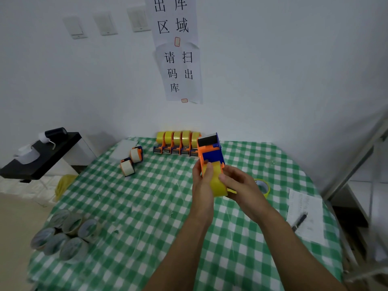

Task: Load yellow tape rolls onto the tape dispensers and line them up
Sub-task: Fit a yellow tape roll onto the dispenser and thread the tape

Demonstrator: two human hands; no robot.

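Orange-and-blue dispenser (211, 152) gripped in the left hand (202, 179), right hand (238, 182) pinching the yellow roll (218, 183) onto it; next, I'd say, seat it and join the loaded row (176, 143).

Two bare forearms lead to the bare hands: left hand (202, 181), right hand (239, 183).

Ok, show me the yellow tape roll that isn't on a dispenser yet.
The loose yellow roll lying on the tablecloth by the right hand; five sit in dispensers at the back, one is held.
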